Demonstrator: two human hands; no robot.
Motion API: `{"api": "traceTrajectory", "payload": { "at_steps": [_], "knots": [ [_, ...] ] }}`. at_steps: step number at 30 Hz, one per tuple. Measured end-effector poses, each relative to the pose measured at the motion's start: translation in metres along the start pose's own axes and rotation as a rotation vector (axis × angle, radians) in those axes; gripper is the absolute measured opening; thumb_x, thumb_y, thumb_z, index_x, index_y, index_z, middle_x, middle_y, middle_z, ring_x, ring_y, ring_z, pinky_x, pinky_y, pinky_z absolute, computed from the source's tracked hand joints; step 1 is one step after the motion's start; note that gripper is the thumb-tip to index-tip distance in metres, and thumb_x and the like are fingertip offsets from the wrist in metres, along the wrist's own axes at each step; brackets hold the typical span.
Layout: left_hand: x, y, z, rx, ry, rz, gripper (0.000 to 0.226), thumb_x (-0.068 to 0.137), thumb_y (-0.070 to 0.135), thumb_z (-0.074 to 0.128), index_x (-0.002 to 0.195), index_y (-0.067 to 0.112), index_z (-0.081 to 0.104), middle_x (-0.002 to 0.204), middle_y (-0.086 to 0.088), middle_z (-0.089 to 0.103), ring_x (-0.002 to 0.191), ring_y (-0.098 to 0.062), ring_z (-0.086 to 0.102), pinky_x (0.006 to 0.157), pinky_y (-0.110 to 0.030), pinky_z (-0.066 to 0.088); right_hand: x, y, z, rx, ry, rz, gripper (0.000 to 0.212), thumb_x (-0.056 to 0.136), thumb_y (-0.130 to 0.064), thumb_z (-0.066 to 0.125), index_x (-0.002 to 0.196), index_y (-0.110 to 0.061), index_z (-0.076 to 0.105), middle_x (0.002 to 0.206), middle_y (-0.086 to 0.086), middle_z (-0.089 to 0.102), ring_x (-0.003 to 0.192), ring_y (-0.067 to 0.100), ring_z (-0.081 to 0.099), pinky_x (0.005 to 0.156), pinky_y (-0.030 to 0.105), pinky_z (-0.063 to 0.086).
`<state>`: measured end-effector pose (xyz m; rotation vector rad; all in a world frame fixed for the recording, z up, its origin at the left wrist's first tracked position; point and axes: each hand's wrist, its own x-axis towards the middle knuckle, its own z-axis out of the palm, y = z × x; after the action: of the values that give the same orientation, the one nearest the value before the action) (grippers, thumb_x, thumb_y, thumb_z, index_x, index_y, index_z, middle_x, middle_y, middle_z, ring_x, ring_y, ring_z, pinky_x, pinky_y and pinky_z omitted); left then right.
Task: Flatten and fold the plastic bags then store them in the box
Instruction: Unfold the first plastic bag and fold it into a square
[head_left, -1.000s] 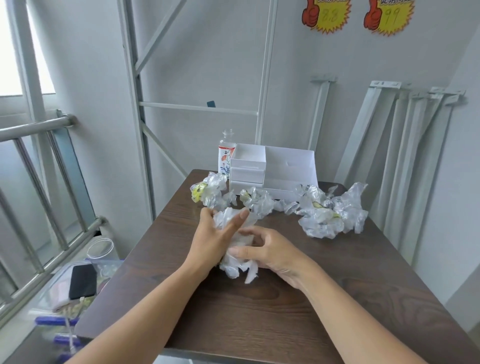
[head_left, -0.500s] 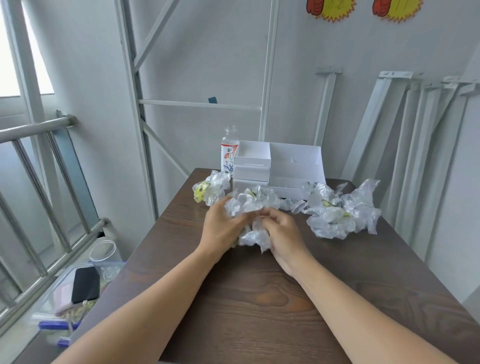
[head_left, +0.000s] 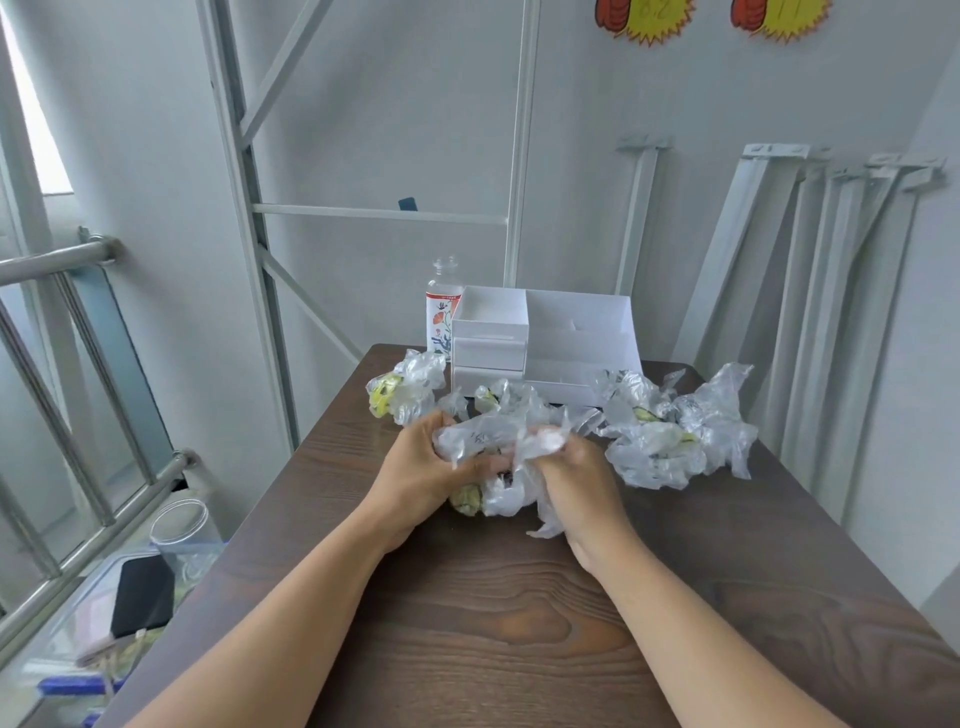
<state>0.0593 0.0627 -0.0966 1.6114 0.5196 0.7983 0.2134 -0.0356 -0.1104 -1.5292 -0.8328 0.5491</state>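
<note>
Head view, the only one.

Crumpled plastic bag (head_left: 493, 441) mid-table, gripped from both sides. Left hand (head_left: 421, 467) curled round its 9 o'clock end, thumb pressed into the film. Right hand (head_left: 576, 478) curled round the 3 o'clock end, fingertips buried in plastic, so exact pinch not readable. Long axis of the wad roughly 9-to-3, with a tail of film trailing toward 6 o'clock onto the table (head_left: 493, 623). Neither hand nearer than the other — both already on it.

Box (head_left: 576, 332) at 12 o'clock from the hands, beyond the wad, compartments open upward, apart from the grip. Small clump (head_left: 405, 389) at 11 o'clock, larger heap (head_left: 670, 441) at 2 o'clock, both still crumpled. Bottle (head_left: 441, 312) just beside the box, on its 9 o'clock side.

Judged next: a pull outward along the 9–3 line to spread the film flat. Not yet flattened, nothing visible in the box from this angle.

Against half a second ago: hands slightly wider apart, wad looser and stretched sideways, a yellow-printed patch now showing at its lower edge by the left hand. Against a second ago: left fingers then straighter across the top, now curled into the film.
</note>
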Motion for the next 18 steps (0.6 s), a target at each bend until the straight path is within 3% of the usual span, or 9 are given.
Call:
{"api": "traceTrajectory", "payload": {
  "at_steps": [2, 4, 5, 8, 9, 13, 15, 17, 18],
  "knots": [
    [-0.002, -0.001, -0.002, -0.033, 0.004, -0.014, 0.044, 0.078, 0.008, 0.09, 0.116, 0.01, 0.068, 0.106, -0.008, 0.081, 0.099, -0.025, 0.078, 0.087, -0.036, 0.063, 0.0, 0.003, -0.001, 0.033, 0.042, -0.012, 0.037, 0.084, -0.027, 0.06, 0.093, 0.009, 0.062, 0.056, 0.009, 0.047, 0.062, 0.032, 0.044, 0.08, 0.051, 0.055],
    [-0.004, -0.002, -0.003, -0.033, 0.028, -0.017, 0.04, 0.084, 0.011, 0.087, 0.118, 0.012, 0.068, 0.107, -0.006, 0.081, 0.098, -0.024, 0.078, 0.084, -0.032, 0.062, 0.0, 0.005, -0.001, 0.102, 0.053, -0.026, 0.043, 0.083, -0.03, 0.058, 0.094, 0.011, 0.057, 0.072, 0.03, 0.055, 0.072, 0.049, 0.05, 0.079, 0.045, 0.05],
    [-0.005, -0.002, -0.005, -0.057, 0.044, -0.026, 0.037, 0.086, 0.012, 0.085, 0.119, 0.013, 0.069, 0.108, -0.006, 0.081, 0.099, -0.025, 0.078, 0.085, -0.035, 0.063, 0.0, 0.006, -0.001, 0.116, 0.055, -0.018, 0.044, 0.085, -0.033, 0.058, 0.096, 0.009, 0.06, 0.08, 0.031, 0.059, 0.075, 0.049, 0.053, 0.08, 0.045, 0.051],
    [-0.006, -0.003, -0.01, -0.165, 0.098, -0.064, 0.034, 0.09, 0.009, 0.08, 0.122, 0.011, 0.07, 0.111, -0.01, 0.08, 0.104, -0.031, 0.077, 0.088, -0.049, 0.063, 0.001, 0.009, -0.007, 0.167, 0.046, -0.014, 0.023, 0.099, -0.024, 0.063, 0.085, -0.014, 0.079, 0.087, 0.004, 0.075, 0.084, 0.022, 0.064, 0.08, 0.038, 0.053],
    [-0.006, -0.004, -0.012, -0.186, 0.118, -0.071, 0.033, 0.09, 0.007, 0.078, 0.122, 0.009, 0.069, 0.112, -0.012, 0.079, 0.104, -0.033, 0.077, 0.089, -0.051, 0.062, 0.0, 0.007, -0.009, 0.18, 0.041, -0.015, 0.027, 0.101, -0.018, 0.063, 0.081, -0.02, 0.082, 0.091, 0.0, 0.078, 0.088, 0.015, 0.067, 0.082, 0.032, 0.052],
    [-0.003, -0.006, -0.02, -0.261, 0.204, -0.055, 0.029, 0.093, -0.01, 0.063, 0.12, 0.001, 0.067, 0.107, -0.015, 0.078, 0.095, -0.034, 0.075, 0.085, -0.049, 0.061, -0.004, 0.004, -0.013, 0.244, 0.005, -0.025, 0.028, 0.103, -0.009, 0.06, 0.085, -0.015, 0.08, 0.087, -0.001, 0.076, 0.079, 0.007, 0.068, 0.065, 0.023, 0.056],
    [-0.004, -0.004, -0.021, -0.275, 0.208, -0.027, 0.026, 0.094, -0.015, 0.057, 0.115, -0.002, 0.064, 0.098, -0.014, 0.076, 0.083, -0.028, 0.073, 0.07, -0.039, 0.061, -0.006, 0.003, -0.014, 0.263, -0.015, -0.017, 0.024, 0.102, -0.004, 0.059, 0.088, -0.009, 0.077, 0.084, 0.002, 0.075, 0.078, 0.014, 0.07, 0.065, 0.031, 0.061],
    [-0.005, -0.002, -0.021, -0.262, 0.192, -0.012, 0.028, 0.095, -0.017, 0.05, 0.114, 0.0, 0.063, 0.092, -0.012, 0.074, 0.075, -0.023, 0.069, 0.06, -0.032, 0.055, -0.008, 0.003, -0.014, 0.224, -0.05, -0.035, 0.016, 0.098, 0.0, 0.061, 0.094, -0.008, 0.075, 0.09, 0.007, 0.079, 0.088, 0.028, 0.075, 0.08, 0.046, 0.064],
    [-0.005, -0.002, -0.019, -0.264, 0.178, -0.014, 0.027, 0.097, -0.014, 0.048, 0.114, -0.001, 0.063, 0.092, -0.011, 0.073, 0.076, -0.021, 0.068, 0.061, -0.032, 0.053, -0.009, 0.003, -0.015, 0.183, -0.065, -0.052, 0.014, 0.096, 0.0, 0.064, 0.098, -0.01, 0.074, 0.094, 0.009, 0.08, 0.093, 0.032, 0.076, 0.088, 0.051, 0.063]
  ]
}}
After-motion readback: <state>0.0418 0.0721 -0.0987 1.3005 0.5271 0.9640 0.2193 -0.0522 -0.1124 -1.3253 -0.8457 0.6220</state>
